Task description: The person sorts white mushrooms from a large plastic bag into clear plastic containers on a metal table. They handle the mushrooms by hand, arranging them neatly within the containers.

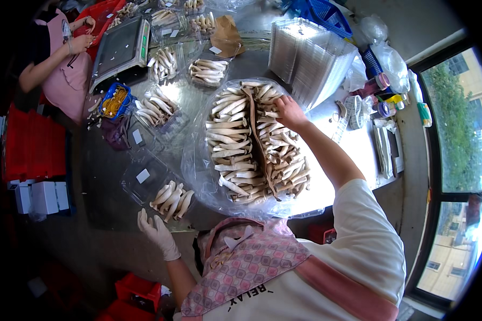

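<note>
My bare right hand reaches onto the far right part of a large pile of pale, long-stemmed mushrooms. Its fingertips touch the mushrooms; whether they grip one is hidden. A brown divider strip splits the pile, which lies on clear plastic sheeting. White-gloved, my left hand hangs at the near table edge with fingers apart and nothing in it. Just beyond it, several mushrooms lie in a clear plastic clamshell box, its lid folded back and bearing a white label.
Tall stacks of clear clamshell boxes stand behind the pile. Filled boxes sit left of it, near a blue basket of rubber bands and a digital scale. A co-worker's hands are beside a red crate.
</note>
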A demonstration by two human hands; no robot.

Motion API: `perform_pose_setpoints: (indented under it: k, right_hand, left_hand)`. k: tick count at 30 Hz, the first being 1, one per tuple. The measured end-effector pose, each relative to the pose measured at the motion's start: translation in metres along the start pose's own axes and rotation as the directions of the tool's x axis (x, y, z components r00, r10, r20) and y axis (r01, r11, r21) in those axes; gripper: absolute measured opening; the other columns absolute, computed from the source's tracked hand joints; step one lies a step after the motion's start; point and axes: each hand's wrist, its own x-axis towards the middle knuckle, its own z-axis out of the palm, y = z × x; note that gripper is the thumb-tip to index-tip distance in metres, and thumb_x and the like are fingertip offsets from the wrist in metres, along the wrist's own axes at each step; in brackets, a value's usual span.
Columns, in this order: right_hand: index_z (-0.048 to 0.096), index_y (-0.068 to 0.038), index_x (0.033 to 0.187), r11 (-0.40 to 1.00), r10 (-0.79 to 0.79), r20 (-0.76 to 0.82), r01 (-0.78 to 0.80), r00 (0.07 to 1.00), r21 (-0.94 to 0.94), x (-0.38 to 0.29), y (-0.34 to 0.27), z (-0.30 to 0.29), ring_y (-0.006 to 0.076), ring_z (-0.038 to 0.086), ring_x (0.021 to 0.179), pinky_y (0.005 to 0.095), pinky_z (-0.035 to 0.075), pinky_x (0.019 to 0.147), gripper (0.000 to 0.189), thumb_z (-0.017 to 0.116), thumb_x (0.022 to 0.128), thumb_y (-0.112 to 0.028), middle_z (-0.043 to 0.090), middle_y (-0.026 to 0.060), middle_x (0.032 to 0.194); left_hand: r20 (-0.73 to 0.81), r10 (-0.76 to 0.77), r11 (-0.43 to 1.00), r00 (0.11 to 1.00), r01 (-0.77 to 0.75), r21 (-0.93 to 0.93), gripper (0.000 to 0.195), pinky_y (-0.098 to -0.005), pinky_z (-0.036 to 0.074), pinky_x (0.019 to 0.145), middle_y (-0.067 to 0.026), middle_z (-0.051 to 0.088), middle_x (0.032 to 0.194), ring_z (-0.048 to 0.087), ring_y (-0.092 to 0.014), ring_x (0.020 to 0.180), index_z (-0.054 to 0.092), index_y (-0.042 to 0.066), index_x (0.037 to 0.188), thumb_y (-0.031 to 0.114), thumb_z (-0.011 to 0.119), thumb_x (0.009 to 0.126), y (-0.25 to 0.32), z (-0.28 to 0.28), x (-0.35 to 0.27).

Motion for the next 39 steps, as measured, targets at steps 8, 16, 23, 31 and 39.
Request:
perform_pose_setpoints:
  k: [8,16,23,31,39]
  right_hand:
    - [0.049,0.001,0.114,0.023,0.148,0.164,-0.169,0.975,0.985,-0.062,-0.066,-0.042,0.016,0.06,0.089,0.0287,0.05,0.078,0.044,0.07,0.08,-0.018,0.06,0.0096,0.098]
    - [0.047,-0.002,0.124,-0.503,-0.252,0.428,-0.495,0.868,0.708,-0.092,-0.167,-0.052,0.0209,0.059,0.102,0.0329,0.05,0.087,0.054,0.073,0.079,-0.017,0.058,0.0108,0.114]
    - [0.049,0.0,0.123,-0.331,-0.366,0.515,-0.626,0.775,0.706,-0.093,-0.254,0.0,0.0182,0.056,0.101,0.0318,0.044,0.089,0.044,0.066,0.087,-0.018,0.059,0.0079,0.111]
    - [0.056,0.0,0.105,0.294,-0.396,0.48,-0.387,0.783,0.874,-0.079,-0.308,0.024,0.0101,0.053,0.08,0.028,0.045,0.074,0.024,0.062,0.086,-0.014,0.06,0.0035,0.087]
    - [0.05,-0.003,0.116,0.74,-0.45,0.245,0.205,0.859,0.641,-0.032,-0.359,0.023,0.0338,0.056,0.098,0.0371,0.043,0.085,0.035,0.062,0.084,-0.014,0.059,0.0141,0.105]
  left_hand:
    - [0.035,0.04,0.998,0.999,-0.038,-0.057,0.041,-0.0399,0.041,0.1,-0.018,0.034,0.133,0.041,-0.027,0.123,0.045,-0.003,0.127,-0.001,0.051,0.087,0.015,0.009,0.0]
    - [0.262,0.361,0.898,0.895,-0.257,-0.358,0.029,-0.0332,0.045,0.094,-0.0128,0.054,0.119,0.053,-0.021,0.11,0.054,-0.001,0.118,0.0,0.055,0.089,0.072,0.047,-0.012]
    - [0.515,-0.033,0.699,0.857,0.388,-0.601,0.023,-0.023,0.047,0.074,-0.0023,0.058,0.097,0.056,-0.008,0.087,0.056,0.0,0.114,0.012,0.053,0.094,0.091,0.052,-0.054]
    - [0.547,-0.245,0.422,0.801,0.596,-0.683,0.02,-0.0236,0.049,0.074,-0.0036,0.059,0.096,0.058,-0.01,0.086,0.049,0.004,0.112,0.007,0.052,0.092,0.051,0.024,-0.069]
    - [0.46,-0.434,0.163,0.775,0.57,-0.806,0.02,-0.0297,0.052,0.082,-0.0067,0.058,0.1,0.061,-0.017,0.092,0.049,0.004,0.11,0.007,0.054,0.091,0.031,-0.004,-0.068]
